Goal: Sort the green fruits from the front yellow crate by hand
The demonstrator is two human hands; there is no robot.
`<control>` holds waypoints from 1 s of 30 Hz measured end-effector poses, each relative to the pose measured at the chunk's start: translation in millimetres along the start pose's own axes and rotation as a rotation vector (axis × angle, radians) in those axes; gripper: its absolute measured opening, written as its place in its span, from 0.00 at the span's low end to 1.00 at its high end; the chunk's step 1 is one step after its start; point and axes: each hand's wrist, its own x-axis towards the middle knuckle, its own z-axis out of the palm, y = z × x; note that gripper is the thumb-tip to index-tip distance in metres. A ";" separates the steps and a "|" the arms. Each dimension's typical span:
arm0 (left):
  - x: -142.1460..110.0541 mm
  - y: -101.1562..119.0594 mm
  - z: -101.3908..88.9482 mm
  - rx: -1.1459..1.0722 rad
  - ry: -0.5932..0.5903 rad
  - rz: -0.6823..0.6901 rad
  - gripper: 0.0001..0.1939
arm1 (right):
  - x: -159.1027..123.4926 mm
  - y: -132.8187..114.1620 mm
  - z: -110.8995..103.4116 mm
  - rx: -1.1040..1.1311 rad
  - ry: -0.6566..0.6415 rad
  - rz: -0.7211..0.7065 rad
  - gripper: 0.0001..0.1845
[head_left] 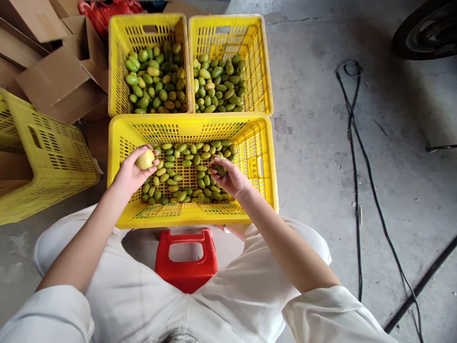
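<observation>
Fruit (145, 159) in left hand (132, 172), palm contact unclear

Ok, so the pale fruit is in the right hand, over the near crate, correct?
Not quite, it's the wrong hand: the head view shows the pale fruit in the left hand, over the near crate as you said.

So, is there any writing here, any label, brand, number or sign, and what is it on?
No text can be read.
Front yellow crate: faint marks on its right inner wall, possibly lettering, too small and blurred to read.
Cardboard boxes: no readable print.
</observation>
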 end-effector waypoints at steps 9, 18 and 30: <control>-1.5 8.3 2.6 -0.159 0.069 -0.029 0.09 | 2.2 -8.1 -1.7 0.113 -0.014 0.011 0.11; 4.5 6.7 0.7 0.049 0.037 0.026 0.07 | 3.5 -0.6 -7.5 -0.077 -0.026 0.024 0.25; 0.9 7.7 10.5 -0.069 0.043 0.025 0.10 | -1.7 -11.1 11.6 0.057 -0.134 -0.018 0.10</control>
